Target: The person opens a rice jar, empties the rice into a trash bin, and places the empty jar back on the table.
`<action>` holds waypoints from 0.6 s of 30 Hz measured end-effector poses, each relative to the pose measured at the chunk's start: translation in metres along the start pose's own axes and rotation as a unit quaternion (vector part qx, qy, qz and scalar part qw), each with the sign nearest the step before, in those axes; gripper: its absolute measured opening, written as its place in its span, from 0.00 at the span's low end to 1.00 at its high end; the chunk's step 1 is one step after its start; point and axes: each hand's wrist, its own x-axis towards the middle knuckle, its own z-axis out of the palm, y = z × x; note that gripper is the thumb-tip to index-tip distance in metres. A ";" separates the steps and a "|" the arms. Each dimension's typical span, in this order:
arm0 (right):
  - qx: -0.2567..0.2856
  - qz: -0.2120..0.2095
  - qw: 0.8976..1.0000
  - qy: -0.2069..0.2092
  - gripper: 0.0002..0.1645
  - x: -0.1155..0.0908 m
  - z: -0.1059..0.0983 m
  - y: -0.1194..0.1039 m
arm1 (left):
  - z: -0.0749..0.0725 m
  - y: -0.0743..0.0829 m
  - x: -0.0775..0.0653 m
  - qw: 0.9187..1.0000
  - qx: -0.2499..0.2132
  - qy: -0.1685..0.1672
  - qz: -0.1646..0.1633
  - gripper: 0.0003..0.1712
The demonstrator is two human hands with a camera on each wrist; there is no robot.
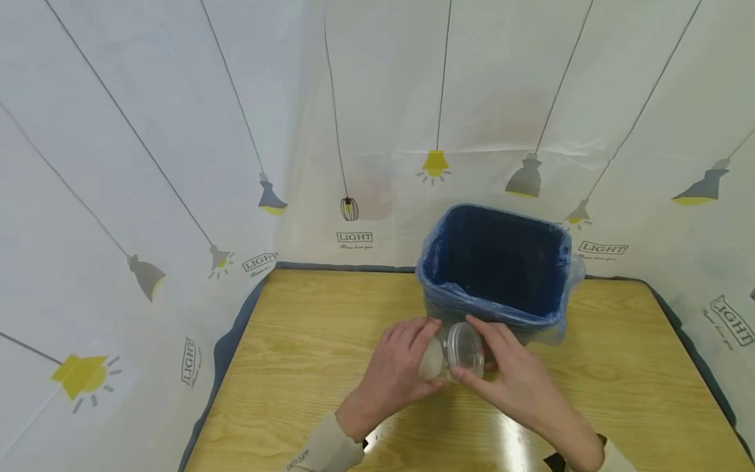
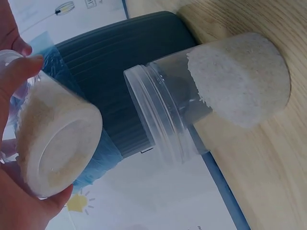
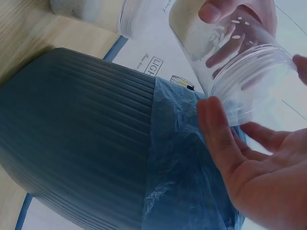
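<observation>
My left hand (image 1: 394, 364) grips a clear plastic jar (image 2: 60, 141) of white rice-like grains around its body. The jar is tilted, its base facing the left wrist camera. My right hand (image 1: 522, 377) holds the jar's clear lid (image 1: 467, 347) by the rim, thumb on the near side and fingers on the far side. In the right wrist view, the lid end points towards the right palm, and a few grains cling inside the jar wall. A second clear jar (image 2: 240, 81), partly filled with white grains, stands on the table; the head view does not plainly show it.
A dark blue bin (image 1: 501, 262) with a blue plastic liner (image 1: 489, 305) over its rim stands just beyond my hands. Under everything is a wood-grain table (image 1: 318, 314). White sheeting (image 1: 377, 98) printed with lamps surrounds the table's back and sides.
</observation>
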 end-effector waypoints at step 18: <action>-0.012 -0.162 0.987 0.008 0.52 -0.003 -0.009 0.010 | -0.006 -0.005 -0.002 0.999 -0.042 -0.030 0.008 0.61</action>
